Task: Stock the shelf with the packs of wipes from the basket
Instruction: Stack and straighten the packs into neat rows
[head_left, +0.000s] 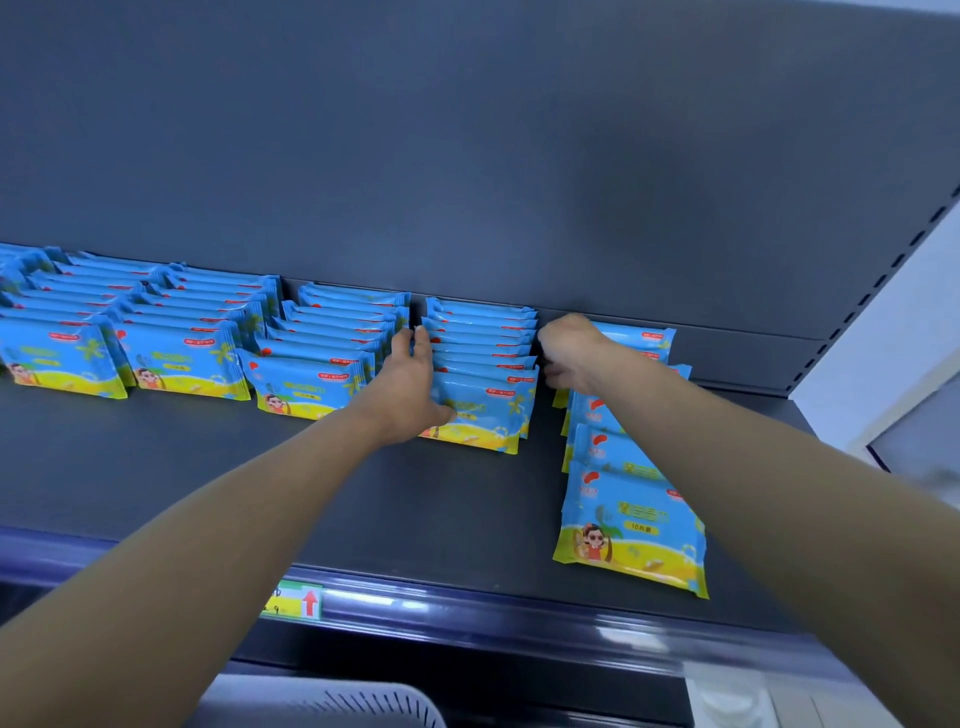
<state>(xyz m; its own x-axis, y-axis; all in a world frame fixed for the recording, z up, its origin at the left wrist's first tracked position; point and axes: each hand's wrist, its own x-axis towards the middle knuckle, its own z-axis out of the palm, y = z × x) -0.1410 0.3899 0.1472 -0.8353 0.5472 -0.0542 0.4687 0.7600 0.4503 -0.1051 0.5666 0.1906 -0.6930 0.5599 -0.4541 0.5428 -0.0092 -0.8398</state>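
Five rows of blue-and-yellow packs of wipes (187, 358) stand on edge on the dark shelf (156, 467), leaning back toward the back panel (467, 156).

Head view: the left hand (410, 384) is at the fourth row (483, 353). Its fingers (422, 340) are extended along the row's left side and its thumb lies across the face of the front pack (488, 421).

The right hand (569, 358) is at the rear of the rightmost row (623, 467), against that row's left edge. Its fingers are curled, but it cannot be told whether they grip a pack.

The rightmost row runs forward and ends near the shelf's front edge, well ahead of the other rows. A yellow-green price label (293, 600) with a red arrow sits on the front rail. A grey perforated rim (353, 701) shows at the bottom edge.
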